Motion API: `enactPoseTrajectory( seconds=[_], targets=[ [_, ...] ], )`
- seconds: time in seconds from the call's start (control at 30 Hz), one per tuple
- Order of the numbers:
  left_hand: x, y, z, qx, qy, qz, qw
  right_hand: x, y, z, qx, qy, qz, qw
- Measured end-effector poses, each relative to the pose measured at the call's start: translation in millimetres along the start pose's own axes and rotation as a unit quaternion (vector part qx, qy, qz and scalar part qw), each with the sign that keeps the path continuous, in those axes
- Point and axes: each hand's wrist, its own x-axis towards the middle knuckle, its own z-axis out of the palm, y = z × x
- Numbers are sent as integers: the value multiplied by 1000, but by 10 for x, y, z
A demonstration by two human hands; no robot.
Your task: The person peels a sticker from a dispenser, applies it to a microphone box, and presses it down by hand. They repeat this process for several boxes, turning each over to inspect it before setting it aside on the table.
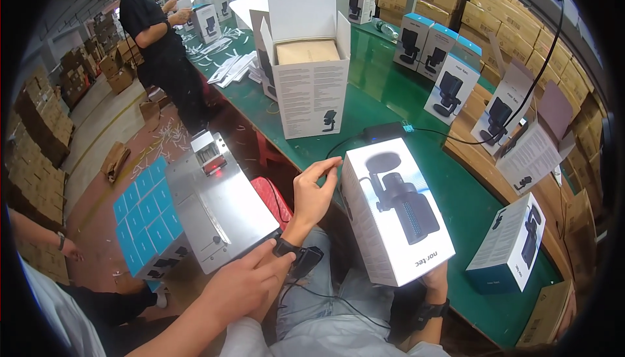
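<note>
A white retail box (397, 217) with a dark microphone picture is tilted in front of me, standing over my lap. My right hand (436, 275) grips its near lower end, fingers mostly hidden behind it. Beside the box's far left edge is my left hand (314, 195), its fingers bent and apart, with nothing visible in them. A black strapped device (306, 259) sits on my left wrist. Another person's hand (250, 282) reaches in from the lower left and touches that wrist by the strap.
On the green table (371, 106) stand an open white carton (312, 96), several microphone boxes (449, 87) and a black device with a cable (383, 132). A metal machine (221, 207) and stacked blue-topped boxes (150, 220) are at left. Another person (156, 38) stands farther back.
</note>
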Motion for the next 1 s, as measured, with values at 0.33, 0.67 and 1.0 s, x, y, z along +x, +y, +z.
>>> enactPoseTrajectory(
  seconds=[0.33, 0.67, 1.0],
  targets=[
    [-46, 29, 24, 14, -10, 22, 1000, 60, -398, 293, 2, 11, 23, 1000],
    [-74, 31, 51, -5, -7, 37, 999, -9, -291, 241, -12, 48, 77, 996],
    [-182, 51, 31, 10, -25, 24, 999, -43, -103, 123, -59, 40, 40, 997]
  ],
)
